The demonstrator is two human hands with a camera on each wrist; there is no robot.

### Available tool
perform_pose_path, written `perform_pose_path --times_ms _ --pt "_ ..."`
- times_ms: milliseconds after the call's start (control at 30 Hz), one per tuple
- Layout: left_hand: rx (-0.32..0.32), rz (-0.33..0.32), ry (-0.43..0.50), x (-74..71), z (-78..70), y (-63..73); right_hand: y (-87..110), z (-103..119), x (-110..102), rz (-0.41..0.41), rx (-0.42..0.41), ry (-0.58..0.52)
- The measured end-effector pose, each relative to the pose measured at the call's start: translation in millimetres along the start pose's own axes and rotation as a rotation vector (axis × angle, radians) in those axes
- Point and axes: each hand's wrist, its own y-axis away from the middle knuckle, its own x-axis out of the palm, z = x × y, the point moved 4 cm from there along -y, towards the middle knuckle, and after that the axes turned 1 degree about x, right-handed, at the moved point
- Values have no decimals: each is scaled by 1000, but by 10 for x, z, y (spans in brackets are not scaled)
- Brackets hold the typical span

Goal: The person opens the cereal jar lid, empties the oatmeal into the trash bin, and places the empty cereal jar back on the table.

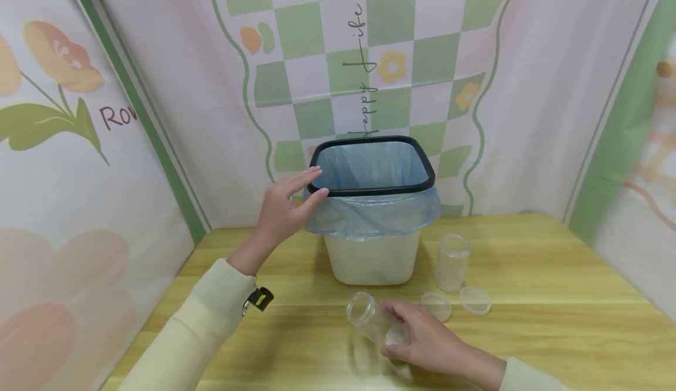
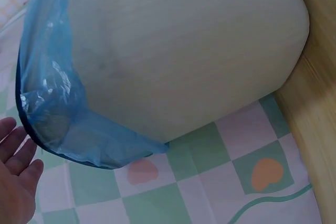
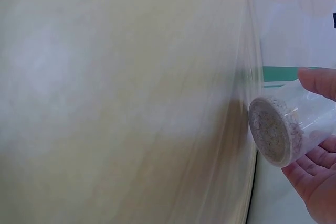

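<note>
My right hand (image 1: 425,337) grips a clear jar (image 1: 374,319), tilted with its uncapped mouth toward the upper left. In the right wrist view, pale grainy stuff lies at the base of the jar (image 3: 278,129), between thumb and fingers. Up at the left side of the bin's black rim (image 1: 369,192) is my left hand (image 1: 285,209), fingers extended and thumb apart. The white bin (image 1: 372,259) has a blue liner bag (image 1: 369,215) folded over its outside. In the left wrist view the fingertips (image 2: 32,174) are right by the rim.
A second clear jar (image 1: 452,262) stands upright right of the bin. Two clear round lids (image 1: 475,300) lie on the wooden table (image 1: 554,273) in front of it. Printed curtains (image 1: 222,115) enclose the back and sides.
</note>
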Motion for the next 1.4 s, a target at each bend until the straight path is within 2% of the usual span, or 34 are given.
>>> perform_pose_path --times_ms 167,333,567,833,933,1067,1267,1400 --pt "-21 58 -8 69 104 -54 7 -12 7 -4 -1 -2" --pt "-11 99 9 122 141 -101 13 -22 2 -9 -11 4" --pt "-36 119 -1 151 159 -127 24 -14 -22 -10 -19 7" --pt "-60 143 -15 175 185 -139 38 -11 -142 -16 41 -27" --pt "-64 148 -10 186 196 -134 23 13 -229 -53 18 -39" --pt "-66 141 1 192 203 -122 14 67 -369 -134 -43 2" --pt "-41 118 6 193 203 -116 38 149 -574 -187 -36 32" --pt "-38 114 8 192 207 -112 40 220 -725 -240 -91 54"
